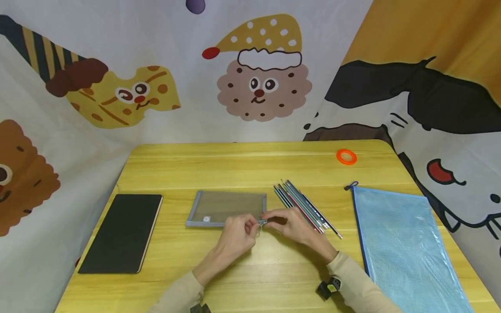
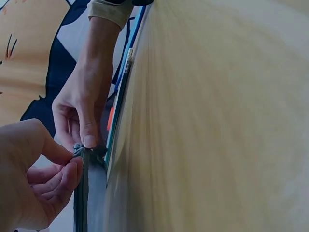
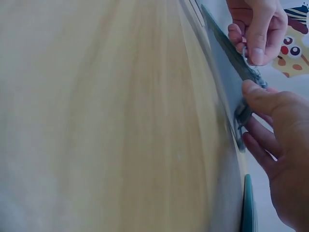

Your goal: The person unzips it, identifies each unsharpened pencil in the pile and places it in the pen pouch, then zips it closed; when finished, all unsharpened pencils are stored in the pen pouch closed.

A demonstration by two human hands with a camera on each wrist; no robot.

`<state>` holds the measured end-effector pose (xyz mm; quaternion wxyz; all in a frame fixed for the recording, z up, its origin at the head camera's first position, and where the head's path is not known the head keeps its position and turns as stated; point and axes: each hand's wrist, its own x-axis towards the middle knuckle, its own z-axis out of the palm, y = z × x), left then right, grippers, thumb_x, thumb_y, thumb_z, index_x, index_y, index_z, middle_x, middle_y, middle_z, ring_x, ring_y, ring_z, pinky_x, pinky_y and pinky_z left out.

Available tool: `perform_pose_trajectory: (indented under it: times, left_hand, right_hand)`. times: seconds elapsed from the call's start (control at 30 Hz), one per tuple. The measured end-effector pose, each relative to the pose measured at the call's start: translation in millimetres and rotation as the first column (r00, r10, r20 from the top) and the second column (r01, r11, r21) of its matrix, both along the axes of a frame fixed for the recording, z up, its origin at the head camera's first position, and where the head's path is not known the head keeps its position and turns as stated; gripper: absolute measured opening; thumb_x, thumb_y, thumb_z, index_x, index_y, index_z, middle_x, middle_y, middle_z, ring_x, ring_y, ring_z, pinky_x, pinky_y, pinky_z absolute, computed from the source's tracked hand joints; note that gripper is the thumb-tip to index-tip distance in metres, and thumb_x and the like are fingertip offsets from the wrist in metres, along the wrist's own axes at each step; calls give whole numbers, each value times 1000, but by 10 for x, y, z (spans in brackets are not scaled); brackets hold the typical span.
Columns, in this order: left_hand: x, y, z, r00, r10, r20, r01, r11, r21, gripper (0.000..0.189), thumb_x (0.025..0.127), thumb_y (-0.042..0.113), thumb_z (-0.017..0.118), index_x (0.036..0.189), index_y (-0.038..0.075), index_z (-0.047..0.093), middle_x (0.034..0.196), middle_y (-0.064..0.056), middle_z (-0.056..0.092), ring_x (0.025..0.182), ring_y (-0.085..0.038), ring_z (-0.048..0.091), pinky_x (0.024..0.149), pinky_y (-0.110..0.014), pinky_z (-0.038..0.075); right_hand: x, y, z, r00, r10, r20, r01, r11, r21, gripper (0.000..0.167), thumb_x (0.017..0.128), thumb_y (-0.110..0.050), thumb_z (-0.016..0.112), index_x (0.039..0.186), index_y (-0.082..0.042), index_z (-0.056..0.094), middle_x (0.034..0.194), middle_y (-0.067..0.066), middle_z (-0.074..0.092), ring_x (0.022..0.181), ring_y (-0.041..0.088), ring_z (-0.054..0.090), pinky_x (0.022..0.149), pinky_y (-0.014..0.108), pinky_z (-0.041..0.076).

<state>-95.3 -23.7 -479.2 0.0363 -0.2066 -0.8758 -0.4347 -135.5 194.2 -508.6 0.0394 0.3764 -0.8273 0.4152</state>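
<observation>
Bench (image 1: 231,167): pale yellow wood grain, rounded far corners, faint sheen towards the near side. White cloth backdrop (image 1: 156,26), softly creased, behind and along both sides. Printed on it: yellow cheese-like figure (image 1: 160,98), far left of centre; pinkish biscuit figure (image 1: 264,106) in dotted hat (image 1: 275,32); brown figure (image 1: 27,174), left edge; black-and-white animal (image 1: 450,104), right, below mustard area (image 1: 458,39). Light diffuse, fairly even.

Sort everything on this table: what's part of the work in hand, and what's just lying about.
In hand:
- grey pouch
- left hand, pinching at its corner
- right hand, holding that corner

Lying about:
- pencils, possibly related
- black notebook
- blue pouch
- orange ring
</observation>
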Motion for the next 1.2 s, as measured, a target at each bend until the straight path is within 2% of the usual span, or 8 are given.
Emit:
perform_pose_trajectory:
  times: [0.17, 0.27, 0.53, 0.7, 0.8, 1.0, 1.1, 1.2]
  left_hand:
    - [-5, -20, 59, 1000, 18, 14, -18, 1000, 17, 7, 85, -5, 69, 83, 1, 72, 71, -6, 69, 59, -5, 60, 53, -9, 52]
    - [-4, -44, 97, 1000, 20, 12, -21, 999, 24, 6, 86, -5, 70, 84, 0, 72, 72, -6, 69, 59, -5, 60, 53, -9, 52]
    - [-9, -135, 150, 998, 52, -22, -50, 995, 84, 7, 86, -5, 72, 83, 1, 73, 71, -6, 70, 59, -6, 62, 52, -11, 54]
    - [2, -169, 152, 997, 68, 24, -70, 990, 122, 5, 87, -3, 72, 84, 1, 73, 74, -7, 71, 62, -6, 63, 56, -12, 56]
    - [15, -169, 169, 996, 85, 34, -89, 986, 139, 5, 88, -4, 71, 85, 0, 73, 76, -8, 71, 64, -9, 64, 58, -13, 57]
    - [34, -181, 190, 991, 136, 14, -136, 968, 210, 6, 86, -7, 72, 87, -1, 73, 78, -9, 70, 66, -12, 65, 60, -15, 58]
    - [37, -213, 170, 984, 175, -18, -165, 956, 244, 7, 85, -7, 73, 86, -1, 74, 78, -8, 71, 66, -11, 65, 59, -16, 59]
    - [45, -257, 153, 978, 205, -42, -187, 946, 266, 7, 84, -7, 74, 86, -1, 75, 78, -8, 72, 65, -10, 65, 57, -16, 59]
  right_hand:
    - [-35, -9, -3, 997, 13, -79, -19, 997, -81, 26, 82, 5, 78, 106, -3, 76, 103, 12, 78, 90, 24, 77, 82, 23, 63]
    - [-45, -16, 16, 995, 16, -98, -27, 994, -109, 27, 81, 8, 77, 105, -2, 76, 101, 13, 78, 88, 24, 77, 80, 22, 63]
    - [-11, -23, 109, 997, -24, -68, 13, 988, -152, 23, 83, 8, 75, 105, 1, 75, 101, 17, 77, 88, 31, 76, 78, 29, 65]
    - [-6, -12, 145, 998, -35, -61, 26, 989, -149, 23, 84, 7, 75, 105, -1, 75, 101, 15, 78, 89, 29, 76, 81, 28, 64]
    - [-11, -17, 163, 996, -37, -87, 23, 987, -162, 24, 82, 9, 76, 104, -1, 76, 99, 14, 78, 87, 28, 77, 80, 26, 64]
    - [-17, -42, 187, 980, -73, -186, 31, 975, -220, 29, 73, 15, 79, 98, 2, 76, 94, 17, 77, 81, 30, 76, 78, 24, 64]
    - [-17, -39, 182, 974, -103, -201, 53, 970, -239, 33, 69, 18, 80, 97, 1, 76, 93, 17, 77, 80, 29, 75, 78, 22, 63]
    - [-15, -28, 191, 969, -130, -208, 76, 965, -253, 31, 71, 17, 79, 98, 1, 76, 92, 17, 77, 77, 27, 75, 75, 20, 63]
